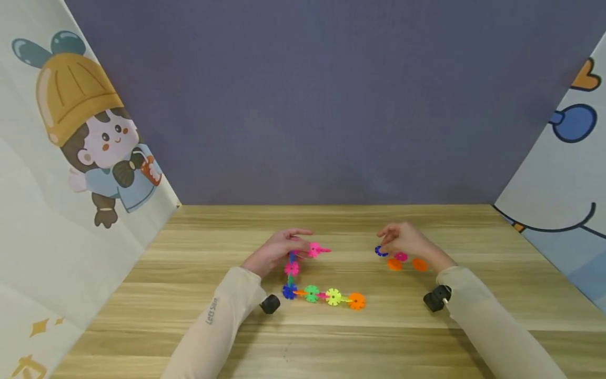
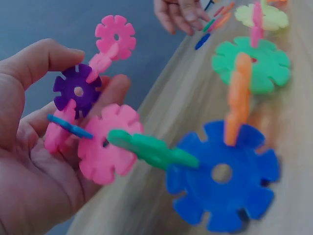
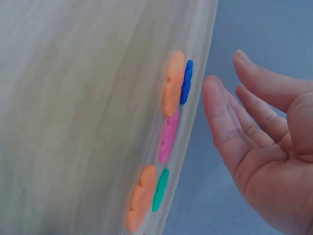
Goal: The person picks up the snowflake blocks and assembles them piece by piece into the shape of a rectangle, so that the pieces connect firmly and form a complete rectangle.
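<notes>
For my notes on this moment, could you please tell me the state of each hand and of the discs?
Left hand: holding the disc chain
Right hand: empty, near the loose discs
Disc chain: joined, bent
Loose discs: unjoined, lying on the table

Right hand (image 3: 266, 164) at right side, palm and finger undersides showing, fingers gently bent, thumb apart from forefinger. Grey-blue wall (image 3: 264, 29) behind hand. Pale wooden table (image 3: 63, 122) at left, blurred streaks of grain. Five discs near table's edge, seen almost edge-on: upper orange disc (image 3: 173, 83), blue disc (image 3: 187, 83) close on its right, pink disc (image 3: 168, 137) just below; farther down, second orange disc (image 3: 142, 198) with green disc (image 3: 160, 191) just beside it.
</notes>
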The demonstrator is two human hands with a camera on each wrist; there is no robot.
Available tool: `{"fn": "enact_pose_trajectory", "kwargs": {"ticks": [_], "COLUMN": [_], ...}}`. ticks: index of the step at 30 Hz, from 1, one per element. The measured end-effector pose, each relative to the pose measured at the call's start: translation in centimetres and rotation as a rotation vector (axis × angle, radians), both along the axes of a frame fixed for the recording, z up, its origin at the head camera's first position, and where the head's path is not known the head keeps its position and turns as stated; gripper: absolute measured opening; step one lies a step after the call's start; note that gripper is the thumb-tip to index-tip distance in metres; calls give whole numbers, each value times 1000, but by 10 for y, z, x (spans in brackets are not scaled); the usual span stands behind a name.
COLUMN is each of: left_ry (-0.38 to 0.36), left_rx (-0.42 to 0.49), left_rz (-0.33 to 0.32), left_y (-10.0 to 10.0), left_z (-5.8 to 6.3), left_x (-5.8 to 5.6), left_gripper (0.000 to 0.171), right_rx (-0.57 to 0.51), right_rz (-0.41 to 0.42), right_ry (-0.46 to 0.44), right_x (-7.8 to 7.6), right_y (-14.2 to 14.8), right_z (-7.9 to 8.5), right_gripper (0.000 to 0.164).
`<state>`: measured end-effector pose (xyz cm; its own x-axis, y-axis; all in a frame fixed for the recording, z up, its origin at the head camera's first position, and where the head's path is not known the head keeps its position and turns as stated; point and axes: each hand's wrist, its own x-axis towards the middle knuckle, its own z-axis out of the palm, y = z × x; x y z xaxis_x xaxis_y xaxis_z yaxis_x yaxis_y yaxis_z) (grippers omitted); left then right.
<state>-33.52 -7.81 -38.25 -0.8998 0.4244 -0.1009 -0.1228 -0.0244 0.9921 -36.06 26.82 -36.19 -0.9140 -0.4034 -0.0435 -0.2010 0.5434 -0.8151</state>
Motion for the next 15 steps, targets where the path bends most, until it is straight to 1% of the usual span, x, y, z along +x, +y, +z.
{"fn": "enact_pose_trajectory", "kwargs": {"ticks": [4, 8, 11, 15], "left_ry": [45, 84, 106, 125], "left_rx": [-100, -187, -220, -242], "left_rz": [-39, -64, -69, -92], "left_y": [-9, -17, -20, -23], "left_z": [7, 10, 12, 15], "left_x": [-1, -5, -8, -10], "left_gripper": [55, 59, 62, 60], "right_rx": [2, 42, 73, 104], "right_rz": [-12, -11, -2, 8], "right_ry": [-16, -2, -10, -69], "right_x": [-2, -4, -6, -9], "right_y": [4, 5, 5, 5], "right_z": [-3, -3, -3, -3], "right_gripper": [41, 40, 41, 44]}}
